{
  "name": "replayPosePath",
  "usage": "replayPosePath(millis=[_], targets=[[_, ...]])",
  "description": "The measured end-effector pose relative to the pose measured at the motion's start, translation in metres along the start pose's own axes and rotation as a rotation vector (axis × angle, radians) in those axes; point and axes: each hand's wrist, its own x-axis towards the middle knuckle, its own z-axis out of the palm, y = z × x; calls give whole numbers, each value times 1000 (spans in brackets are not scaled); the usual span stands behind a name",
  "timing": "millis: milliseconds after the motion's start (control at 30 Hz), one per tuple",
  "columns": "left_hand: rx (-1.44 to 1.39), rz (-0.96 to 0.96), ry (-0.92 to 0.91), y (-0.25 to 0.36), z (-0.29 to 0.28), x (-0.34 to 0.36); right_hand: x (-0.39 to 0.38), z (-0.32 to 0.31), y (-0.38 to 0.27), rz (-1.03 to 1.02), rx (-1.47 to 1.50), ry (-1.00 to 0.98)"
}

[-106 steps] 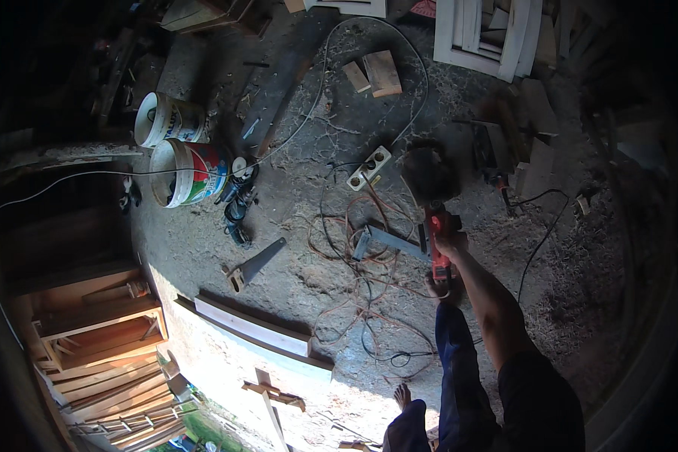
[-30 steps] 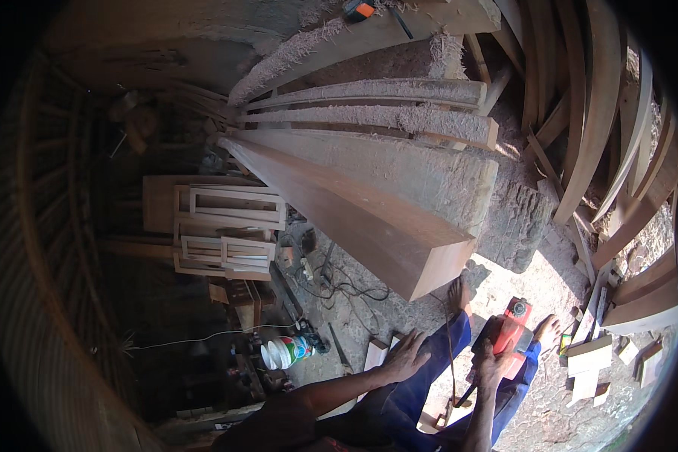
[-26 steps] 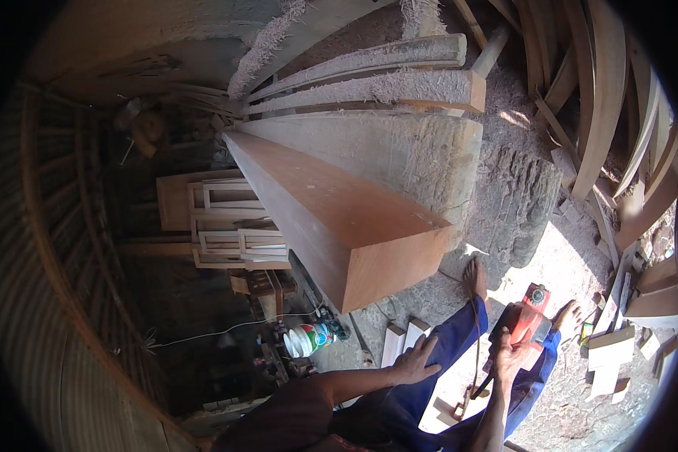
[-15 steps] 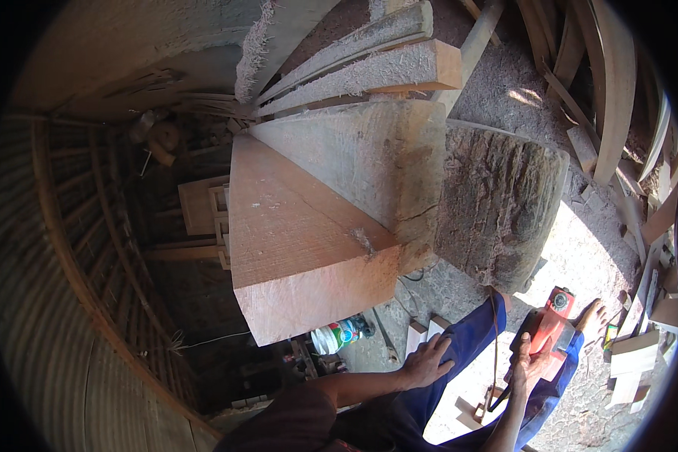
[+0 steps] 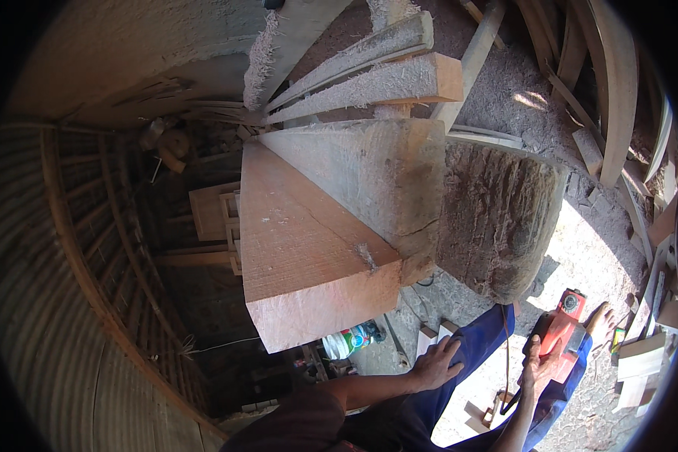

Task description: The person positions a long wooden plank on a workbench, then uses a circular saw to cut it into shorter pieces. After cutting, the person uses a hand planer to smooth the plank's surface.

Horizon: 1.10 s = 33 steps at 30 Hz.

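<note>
My left hand rests on my blue-trousered leg, its fingers lying loosely over the cloth and nothing in it. In my right hand is a red and black electric planer, held against my other leg with its round dial at the far end. A dark cord hangs between my legs, near the tool. In front of me stands a large squared timber beam, with a crack and a patch of shavings on its reddish face. Close beside it is a second, greyer beam.
A rough dark block of wood sits right of the beams. Shaving-covered boards lie beyond them. Planks and offcuts pile up at the right. A white bucket stands below the beam's end; corrugated sheeting runs along the left.
The view has shifted a little, so the beams and my legs sit slightly lower and to the right. Both hands keep their places, the planer still in my right.
</note>
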Motion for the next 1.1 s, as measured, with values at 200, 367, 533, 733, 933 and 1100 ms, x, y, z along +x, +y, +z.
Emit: replayPosePath(millis=[200, 367, 533, 733, 933, 1100], targets=[[2, 16, 32, -1, -4, -1, -1, 4, 0, -190, -160, 138], [-73, -38, -52, 5, -4, -3, -17, -7, -26, -192, -24, -5], [-49, 150, 66, -14, 8, -12, -84, -13, -102, -365, -60, -260], [-746, 943, 660, -8, -23, -10, -207, 3, -235, -649, -335, -564], [-472, 1081, -82, 25, -121, -36, -301, 54, -384, -633, -295, -853], [-443, 1052, -89, -47, -199, -62, -338, 93, -496, -544, -227, -1018]])
